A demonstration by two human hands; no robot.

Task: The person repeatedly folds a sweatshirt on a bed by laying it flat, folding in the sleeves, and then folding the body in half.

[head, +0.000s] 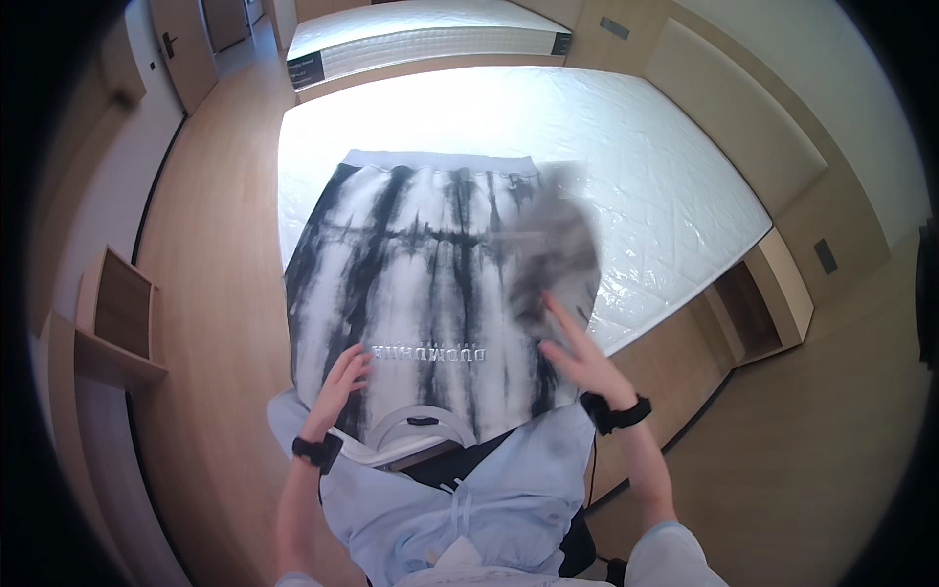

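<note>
A black-and-white tie-dyed sweatshirt (411,293) lies spread before me, its collar (422,425) towards my body and its pale ribbed hem (440,160) at the far end. Shiny raised lettering crosses its chest. My left hand (343,385) rests on the cloth left of the lettering, fingers loosely apart. On the other side, a motion-blurred grey sleeve (554,257) lies folded over or is swinging above the garment's right part. My right hand (583,359) is at the sleeve's near end with fingers spread; no clear grip on it shows.
Beneath the sweatshirt's far part is a plastic-wrapped mattress (660,242); a second mattress (440,48) stands beyond it. A wooden bedside shelf (770,308) is at the right, wooden shelving (121,315) at the left. My legs in light blue trousers (455,513) are close below the collar.
</note>
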